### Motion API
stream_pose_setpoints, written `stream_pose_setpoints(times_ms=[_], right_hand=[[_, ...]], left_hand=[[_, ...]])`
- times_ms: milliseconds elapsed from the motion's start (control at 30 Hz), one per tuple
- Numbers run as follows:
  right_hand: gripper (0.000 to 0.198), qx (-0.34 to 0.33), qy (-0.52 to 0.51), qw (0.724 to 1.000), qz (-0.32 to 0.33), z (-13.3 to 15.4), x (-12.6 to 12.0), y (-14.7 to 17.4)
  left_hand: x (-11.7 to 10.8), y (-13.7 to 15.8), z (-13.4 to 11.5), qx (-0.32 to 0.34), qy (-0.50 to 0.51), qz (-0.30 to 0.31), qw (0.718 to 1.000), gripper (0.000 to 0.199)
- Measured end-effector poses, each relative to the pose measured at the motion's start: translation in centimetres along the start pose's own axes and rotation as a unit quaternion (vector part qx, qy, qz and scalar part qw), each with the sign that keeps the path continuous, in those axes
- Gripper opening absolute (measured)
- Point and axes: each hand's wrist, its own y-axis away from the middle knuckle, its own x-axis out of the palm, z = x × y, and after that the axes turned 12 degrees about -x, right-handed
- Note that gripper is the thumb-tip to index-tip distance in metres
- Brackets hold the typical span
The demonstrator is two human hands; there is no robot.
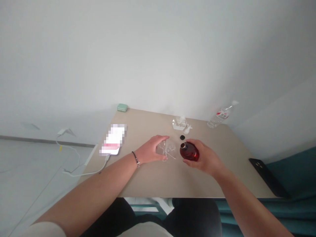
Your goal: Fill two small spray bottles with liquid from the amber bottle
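My left hand (154, 149) curves its thumb and fingers around a clear, see-through vessel (168, 148), which looks like a small glass. A thin pale stick (171, 155) shows at its lower right; I cannot tell if it is inside. In my right hand (204, 156) is a dark red bottle (190, 152), gripped around its body and tilted with its uncapped mouth toward the left. The bottle's mouth is close to the clear vessel but apart from it. A small black cap (182, 137) lies on the table just behind the bottle.
On the beige table (148, 181), crumpled clear wrapping (181, 124) lies at the back, and a clear water bottle (221, 115) stands back right. A phone (113, 140) with a white cable (93, 173) is left; a green case (122, 107) sits at the back-left corner. A black flat object (266, 174) lies right.
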Motion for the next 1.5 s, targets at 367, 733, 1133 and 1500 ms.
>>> stream_pose_setpoints(times_ms=[367,733,1133,1500], right_hand=[[0.066,-0.015,0.073,0.995,0.070,0.6,0.0,-1.0],[0.067,-0.043,0.142,0.985,0.090,0.9,-0.2,-1.5],[0.058,-0.100,0.202,0.970,0.092,1.6,-0.9,-1.5],[0.057,-0.117,0.229,0.959,0.117,1.6,-1.4,-1.8]], left_hand=[[0.3,0.0,0.0,-0.038,0.003,-0.007,0.999,0.080],[0.4,0.1,0.2,-0.010,-0.005,0.001,1.000,0.078],[0.3,0.0,0.0,-0.007,-0.015,-0.004,1.000,0.078],[0.4,0.1,0.0,-0.004,-0.014,-0.004,1.000,0.079]])
